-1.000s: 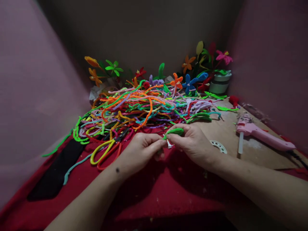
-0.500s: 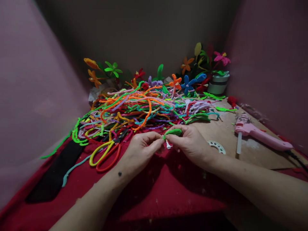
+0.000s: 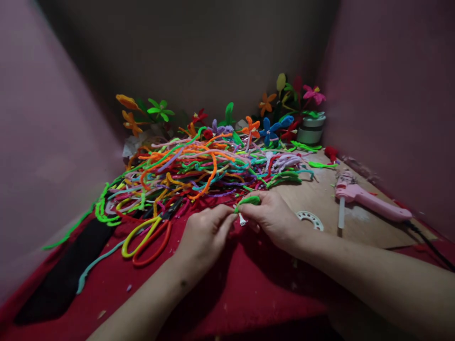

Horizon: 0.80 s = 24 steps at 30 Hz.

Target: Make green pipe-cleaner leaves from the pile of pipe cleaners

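Note:
Between my two hands is a small green pipe-cleaner petal (image 3: 250, 200), with a white frayed-looking tip (image 3: 243, 220) hanging below it. My left hand (image 3: 209, 231) pinches the petal's base between thumb and fingertips. On the other side my right hand (image 3: 272, 215) is closed around the green loop, thumb in front and fingers partly hidden behind. Both hands meet just above the red cloth (image 3: 227, 293). Left of my left hand lie scissors (image 3: 145, 237) with one yellow and one red handle.
A heap of coloured pipe cleaners (image 3: 199, 166) spreads behind my hands. On the board (image 3: 327, 199) at right rest a pink glue gun (image 3: 373, 201) and a white perforated arc (image 3: 311, 219). Pipe-cleaner flowers (image 3: 268, 130) and a pot (image 3: 311, 129) stand behind. A black strip (image 3: 67, 274) lies left.
The camera view has shifted, so the table's contents sit further left and slightly lower. Both hands keep their pinch on the green petal, with only slight finger movement.

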Each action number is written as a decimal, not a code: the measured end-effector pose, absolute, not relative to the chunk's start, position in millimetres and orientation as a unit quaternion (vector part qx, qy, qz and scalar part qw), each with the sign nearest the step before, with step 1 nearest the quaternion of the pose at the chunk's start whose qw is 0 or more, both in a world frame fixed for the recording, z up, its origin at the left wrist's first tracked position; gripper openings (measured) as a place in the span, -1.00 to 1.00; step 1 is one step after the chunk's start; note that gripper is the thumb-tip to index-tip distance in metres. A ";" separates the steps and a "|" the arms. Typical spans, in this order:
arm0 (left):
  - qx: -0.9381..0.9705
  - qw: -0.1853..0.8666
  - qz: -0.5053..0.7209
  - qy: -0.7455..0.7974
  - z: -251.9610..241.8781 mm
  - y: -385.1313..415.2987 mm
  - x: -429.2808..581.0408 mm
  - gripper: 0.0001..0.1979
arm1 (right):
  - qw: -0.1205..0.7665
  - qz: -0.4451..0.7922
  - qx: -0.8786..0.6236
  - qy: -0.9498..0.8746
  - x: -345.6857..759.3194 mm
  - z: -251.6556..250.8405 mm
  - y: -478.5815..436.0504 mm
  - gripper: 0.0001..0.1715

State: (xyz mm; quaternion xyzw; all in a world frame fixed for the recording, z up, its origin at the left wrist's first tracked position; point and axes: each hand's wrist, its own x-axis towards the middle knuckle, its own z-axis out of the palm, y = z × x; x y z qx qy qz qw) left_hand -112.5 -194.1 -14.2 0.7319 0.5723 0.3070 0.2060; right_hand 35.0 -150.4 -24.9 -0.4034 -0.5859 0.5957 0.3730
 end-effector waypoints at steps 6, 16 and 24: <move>0.470 0.695 0.313 0.446 -8.7 -182.6 -128.6 -0.78 | 0.403 0.555 -0.359 -0.632 38.1 -16.5 -151.4 -0.89; 0.732 0.160 0.324 0.577 -20.4 -191.8 -119.8 -0.78 | 0.358 0.684 -0.368 -0.518 34.3 -28.5 -146.5 -0.82; 0.628 0.390 0.278 0.613 -9.5 -194.0 -113.4 -0.69 | 0.405 0.622 -0.354 -0.568 35.0 -21.2 -151.5 -0.91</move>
